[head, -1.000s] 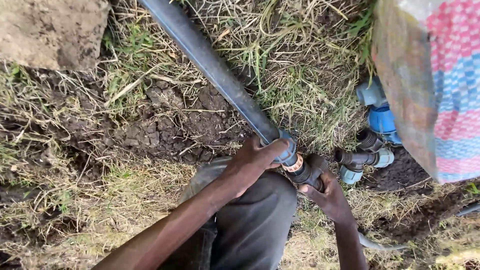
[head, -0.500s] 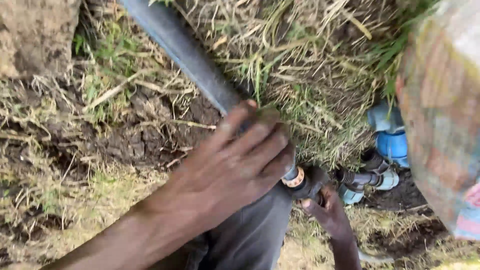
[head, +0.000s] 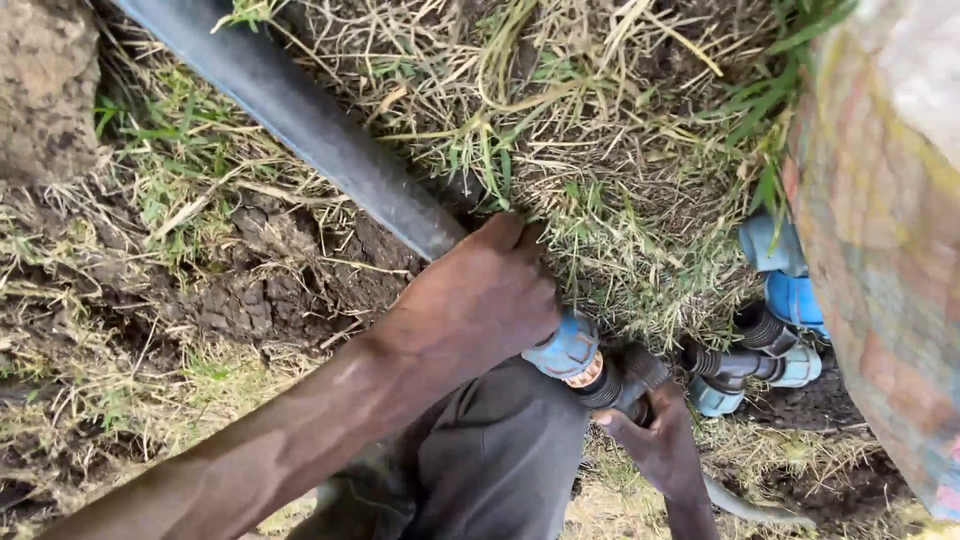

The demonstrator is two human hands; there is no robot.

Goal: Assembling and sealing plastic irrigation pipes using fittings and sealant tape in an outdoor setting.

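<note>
While left hand is clasping black pipe at blue coupling nut, centre frame, right hand is gripping black fitting at 5 o'clock; judged best: steadying pipe, twisting straight.

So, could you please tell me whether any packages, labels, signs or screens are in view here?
Woven sack: right edge, beside the blue fittings; bulging, checked in faded pink, green and blue.
No labels, signs or screens show.
</note>
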